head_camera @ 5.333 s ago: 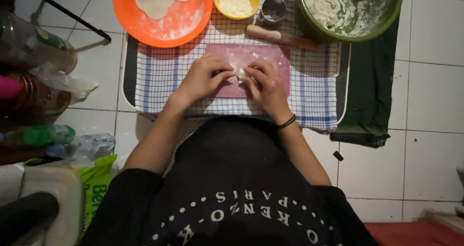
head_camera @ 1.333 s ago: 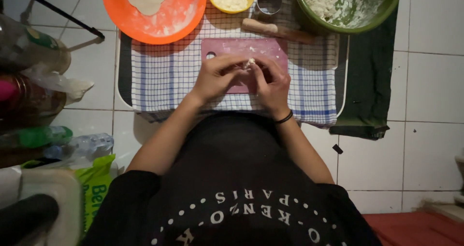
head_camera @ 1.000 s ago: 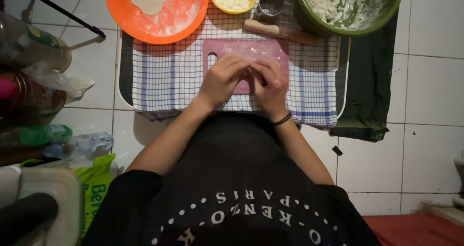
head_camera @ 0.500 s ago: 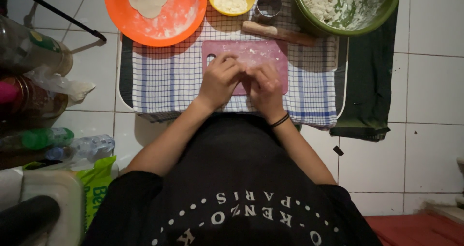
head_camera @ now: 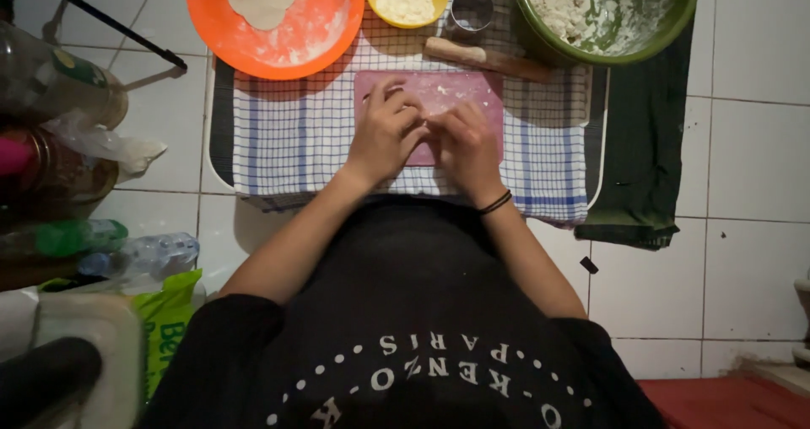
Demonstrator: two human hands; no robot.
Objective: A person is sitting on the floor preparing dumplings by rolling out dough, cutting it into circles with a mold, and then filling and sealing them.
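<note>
Both hands, left hand (head_camera: pixel 384 134) and right hand (head_camera: pixel 466 142), rest fingers together on the pink board (head_camera: pixel 439 91); whether they grip anything cannot be told. Orange plate (head_camera: pixel 274 24) at 11 o'clock, green bowl (head_camera: pixel 607 11) at 1 o'clock, rolling pin (head_camera: pixel 485 58) just beyond.

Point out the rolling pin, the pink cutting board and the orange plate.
rolling pin (head_camera: pixel 485 58), head view, middle of the wooden barrel.
pink cutting board (head_camera: pixel 460 91), head view, bare floury patch above the hands.
orange plate (head_camera: pixel 312 37), head view, bare floured inside near the rim.
</note>
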